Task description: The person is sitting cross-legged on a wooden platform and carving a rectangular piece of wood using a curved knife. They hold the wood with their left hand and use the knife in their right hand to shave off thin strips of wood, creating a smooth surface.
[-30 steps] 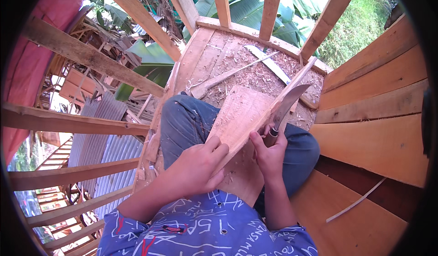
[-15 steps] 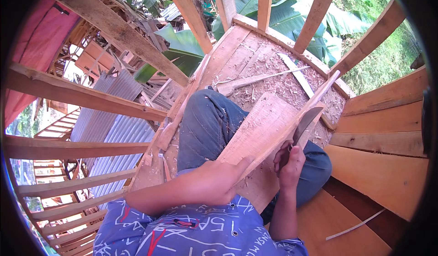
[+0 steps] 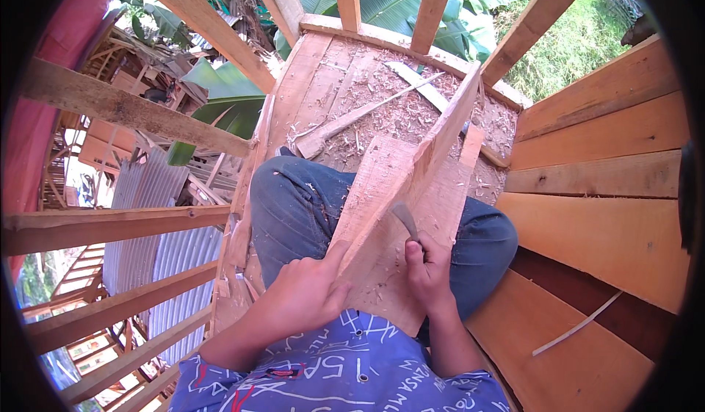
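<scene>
- While a wooden board [image 3: 382,214] is propped across the lap, its lower end is kept near the belly and its upper end is pointed toward one o'clock.
- A narrower plank [image 3: 433,147] is stood on edge along the board's right side, slanted the same way.
- The left hand [image 3: 312,291] is laid on the board's lower left edge, at seven o'clock from its middle, with the fingers curled loosely over the wood and the thumb stretched up along the edge.
- The right hand [image 3: 428,265] is closed around a tool handle, and a curved grey blade [image 3: 405,219] is raised from the fist against the board's face.
- Blue jeans [image 3: 294,199] are seen beneath the board, dusted with chips.
- Wood shavings [image 3: 382,118] are scattered over the plank floor [image 3: 323,81] at twelve o'clock, where a long stick [image 3: 367,114] is laid.
- Wooden rails [image 3: 132,111] are seen at nine o'clock, stacked planks [image 3: 602,184] at three o'clock, and banana leaves [image 3: 382,1] beyond at twelve.
</scene>
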`<state>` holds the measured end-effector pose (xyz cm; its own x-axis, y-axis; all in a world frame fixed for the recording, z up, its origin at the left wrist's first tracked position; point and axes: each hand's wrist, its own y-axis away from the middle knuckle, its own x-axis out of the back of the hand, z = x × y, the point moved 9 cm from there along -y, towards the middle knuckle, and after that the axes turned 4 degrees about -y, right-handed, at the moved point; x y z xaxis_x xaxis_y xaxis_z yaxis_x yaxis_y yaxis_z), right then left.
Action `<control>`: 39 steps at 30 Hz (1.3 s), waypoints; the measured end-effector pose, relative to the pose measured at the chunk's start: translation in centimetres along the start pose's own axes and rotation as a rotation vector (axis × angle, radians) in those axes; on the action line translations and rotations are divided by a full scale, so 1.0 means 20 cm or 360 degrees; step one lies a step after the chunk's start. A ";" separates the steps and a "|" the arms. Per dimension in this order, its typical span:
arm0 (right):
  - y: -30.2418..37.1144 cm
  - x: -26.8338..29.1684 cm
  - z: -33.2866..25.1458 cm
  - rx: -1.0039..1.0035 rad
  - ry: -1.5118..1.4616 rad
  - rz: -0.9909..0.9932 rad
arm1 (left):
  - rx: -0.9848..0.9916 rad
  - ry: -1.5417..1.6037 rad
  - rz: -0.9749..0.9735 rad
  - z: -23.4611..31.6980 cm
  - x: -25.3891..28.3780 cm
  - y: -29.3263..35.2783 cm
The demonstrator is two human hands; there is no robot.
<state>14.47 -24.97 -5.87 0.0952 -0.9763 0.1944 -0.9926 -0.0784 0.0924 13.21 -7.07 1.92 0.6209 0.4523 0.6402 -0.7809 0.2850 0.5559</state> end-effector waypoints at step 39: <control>-0.09 0.21 -0.09 0.0131 0.0951 0.0304 | -0.0102 -0.0003 0.0022 0.11 -0.06 0.00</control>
<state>16.69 -28.51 -3.56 -0.0824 -0.6954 0.7139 -0.9965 0.0476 -0.0687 12.62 -9.50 2.26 0.6101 0.4550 0.6486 -0.7921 0.3324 0.5119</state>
